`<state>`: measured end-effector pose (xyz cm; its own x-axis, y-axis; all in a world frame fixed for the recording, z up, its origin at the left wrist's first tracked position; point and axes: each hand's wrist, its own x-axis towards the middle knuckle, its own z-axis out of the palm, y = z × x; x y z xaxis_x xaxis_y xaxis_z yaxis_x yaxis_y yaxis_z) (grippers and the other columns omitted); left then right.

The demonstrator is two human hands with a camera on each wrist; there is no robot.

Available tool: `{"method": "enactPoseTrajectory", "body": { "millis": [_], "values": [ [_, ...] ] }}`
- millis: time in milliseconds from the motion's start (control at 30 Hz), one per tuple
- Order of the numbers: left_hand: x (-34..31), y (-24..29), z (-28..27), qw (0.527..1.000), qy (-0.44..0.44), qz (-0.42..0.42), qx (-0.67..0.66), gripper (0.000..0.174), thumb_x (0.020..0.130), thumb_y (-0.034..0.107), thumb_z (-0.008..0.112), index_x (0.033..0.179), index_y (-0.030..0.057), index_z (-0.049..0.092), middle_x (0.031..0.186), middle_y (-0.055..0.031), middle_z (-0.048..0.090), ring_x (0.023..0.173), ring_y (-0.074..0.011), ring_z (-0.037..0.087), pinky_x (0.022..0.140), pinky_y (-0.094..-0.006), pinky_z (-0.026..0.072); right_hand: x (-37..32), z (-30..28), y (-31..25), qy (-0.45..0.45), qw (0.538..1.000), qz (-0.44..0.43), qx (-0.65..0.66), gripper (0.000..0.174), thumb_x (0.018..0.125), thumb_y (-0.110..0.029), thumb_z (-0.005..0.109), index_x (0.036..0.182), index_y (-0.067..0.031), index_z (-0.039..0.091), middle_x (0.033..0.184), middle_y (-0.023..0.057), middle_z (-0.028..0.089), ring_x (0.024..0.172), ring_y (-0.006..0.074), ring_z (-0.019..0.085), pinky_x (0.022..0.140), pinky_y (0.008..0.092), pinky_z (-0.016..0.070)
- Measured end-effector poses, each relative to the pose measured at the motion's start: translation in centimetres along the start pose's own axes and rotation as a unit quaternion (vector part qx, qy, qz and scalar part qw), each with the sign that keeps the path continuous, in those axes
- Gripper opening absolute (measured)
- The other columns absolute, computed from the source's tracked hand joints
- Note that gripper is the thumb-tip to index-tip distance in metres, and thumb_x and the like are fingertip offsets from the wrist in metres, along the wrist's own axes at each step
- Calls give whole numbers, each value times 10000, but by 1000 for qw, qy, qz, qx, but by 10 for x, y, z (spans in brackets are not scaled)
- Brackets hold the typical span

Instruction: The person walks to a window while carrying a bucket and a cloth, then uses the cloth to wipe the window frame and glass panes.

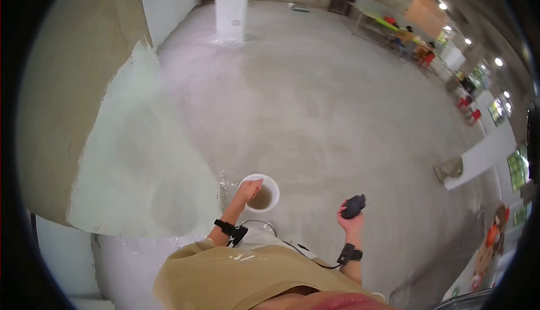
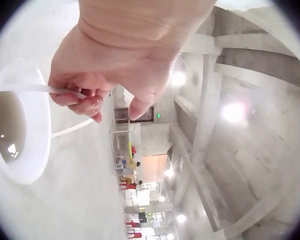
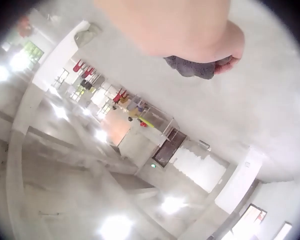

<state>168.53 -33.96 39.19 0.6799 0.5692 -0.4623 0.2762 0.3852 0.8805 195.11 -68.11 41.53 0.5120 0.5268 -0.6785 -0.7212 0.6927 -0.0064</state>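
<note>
Holding bucket handle (image 2: 32,88), dark wad (image 1: 354,206); green sign (image 2: 158,115) illegible.

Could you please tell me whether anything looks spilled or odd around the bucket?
Yes: white specks dot the grey floor left of the white bucket in the head view; they look like splashes, though their source is unclear.

Left hand's grip (image 2: 117,62) at 11 o'clock, fingers curled round white handle (image 2: 27,88), thumb (image 2: 141,104) apart, pointing toward 6 o'clock. White bucket (image 2: 39,135) at 9 o'clock, murky brownish liquid (image 2: 10,125) inside. Pale floor (image 2: 80,185) toward 8 o'clock. Ceiling beams (image 2: 205,95), bright lamp (image 2: 234,113) toward 3 o'clock.
</note>
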Motion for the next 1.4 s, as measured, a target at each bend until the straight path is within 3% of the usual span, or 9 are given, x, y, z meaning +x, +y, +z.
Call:
{"method": "enactPoseTrajectory", "body": {
  "millis": [267, 400, 500, 733, 767, 800, 967, 1200, 1400],
  "values": [
    [27, 48, -57, 988, 141, 32, -58, 381, 985, 439, 663, 806, 104, 629, 688, 60, 492, 621, -59, 452, 567, -244, 348, 125, 76, 25, 89, 995, 21, -50, 259, 993, -271, 508, 1128, -106, 656, 1073, 78, 694, 966, 249, 696, 702, 348, 541],
    [72, 79, -76, 973, 219, 19, -73, 384, 987, 426, 670, 796, 96, 625, 668, 54, 489, 597, -58, 452, 544, -249, 345, 231, 140, 57, 74, 985, 143, -58, 260, 985, -246, 489, 1150, -118, 644, 1072, 81, 692, 943, 238, 680, 724, 342, 531],
    [101, 100, -106, 953, 283, 22, -104, 399, 988, 430, 671, 784, 91, 618, 632, 52, 476, 551, -60, 443, 509, -251, 334, 283, 234, 115, 88, 974, 171, -118, 309, 978, -285, 468, 1165, -105, 635, 1078, 95, 690, 952, 238, 675, 725, 348, 520],
    [121, 113, -166, 868, 455, 24, -200, 397, 981, 412, 693, 765, 90, 611, 591, 57, 454, 496, -61, 431, 472, -242, 323, 418, 360, 258, 2, 908, 295, -296, 419, 963, -389, 427, 1172, -93, 636, 1084, 93, 690, 963, 241, 665, 735, 366, 513],
    [103, 115, -126, 858, 472, 39, -196, 367, 986, 410, 677, 786, 109, 611, 599, 70, 456, 520, -57, 434, 504, -239, 337, 419, 369, 242, 5, 896, 323, -305, 427, 960, -397, 429, 1175, -93, 638, 1083, 93, 690, 962, 243, 661, 736, 368, 512],
    [107, 137, -147, 850, 483, 39, -204, 337, 991, 408, 661, 807, 129, 611, 608, 82, 458, 544, -53, 436, 537, -236, 350, 424, 403, 281, 13, 884, 332, -327, 427, 960, -397, 429, 1175, -93, 638, 1083, 93, 690, 962, 243, 661, 736, 368, 512],
    [164, 122, -181, 792, 552, 57, -253, 330, 992, 396, 654, 801, 131, 605, 605, 82, 461, 543, -52, 437, 533, -230, 349, 475, 444, 379, -63, 830, 421, -361, 452, 960, -438, 456, 1183, -90, 640, 1085, 103, 686, 959, 246, 645, 741, 382, 513],
    [246, 136, -269, 739, 599, -8, -307, 376, 965, 409, 702, 771, 102, 602, 554, 53, 456, 449, -65, 419, 439, -248, 318, 548, 527, 468, -43, 821, 438, -363, 503, 939, -518, 530, 1196, -101, 642, 1105, 105, 686, 974, 247, 644, 754, 388, 517],
    [311, 189, -333, 730, 609, 59, -305, 358, 969, 379, 699, 759, 104, 606, 579, 55, 478, 468, -66, 438, 452, -246, 334, 625, 616, 524, -100, 851, 388, -340, 555, 903, -566, 628, 1212, -106, 637, 1115, 89, 690, 983, 235, 661, 758, 375, 530]
  ]
}}
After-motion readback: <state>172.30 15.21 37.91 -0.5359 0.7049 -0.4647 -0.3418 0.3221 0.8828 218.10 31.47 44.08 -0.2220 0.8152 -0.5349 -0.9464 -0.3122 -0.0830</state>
